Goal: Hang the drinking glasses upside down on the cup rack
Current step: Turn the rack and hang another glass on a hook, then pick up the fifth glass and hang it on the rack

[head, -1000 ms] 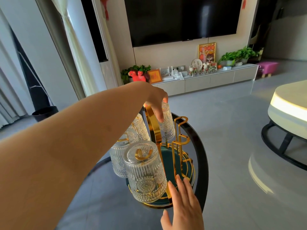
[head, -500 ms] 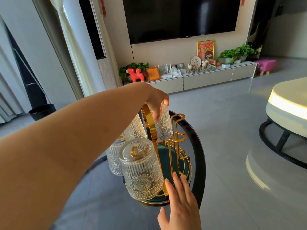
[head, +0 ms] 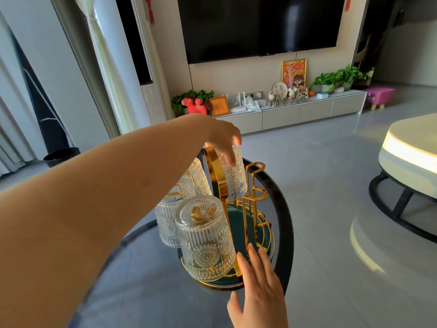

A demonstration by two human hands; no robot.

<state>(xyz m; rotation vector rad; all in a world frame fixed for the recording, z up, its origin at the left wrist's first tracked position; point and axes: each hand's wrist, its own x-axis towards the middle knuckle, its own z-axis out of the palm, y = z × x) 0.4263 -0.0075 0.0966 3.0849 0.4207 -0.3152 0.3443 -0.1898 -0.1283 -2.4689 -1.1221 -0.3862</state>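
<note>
Nearest, the right hand [head: 257,287] is laid flat with fingers spread against the gold rim of the cup rack [head: 238,284], holding nothing. Three inverted glasses are seated on pegs, the nearest glass [head: 205,237] in front. Farther back, the far glass [head: 234,178] is pinched from above by the left hand [head: 224,140]; it should be lowered straight and released only once seated.

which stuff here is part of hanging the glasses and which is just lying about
Part of the job:
- gold cup rack
- far glass under the left hand
- near glass, already hung
- right hand by the rack's base

Just lying about:
- television
- red toy
- purple stool
</note>
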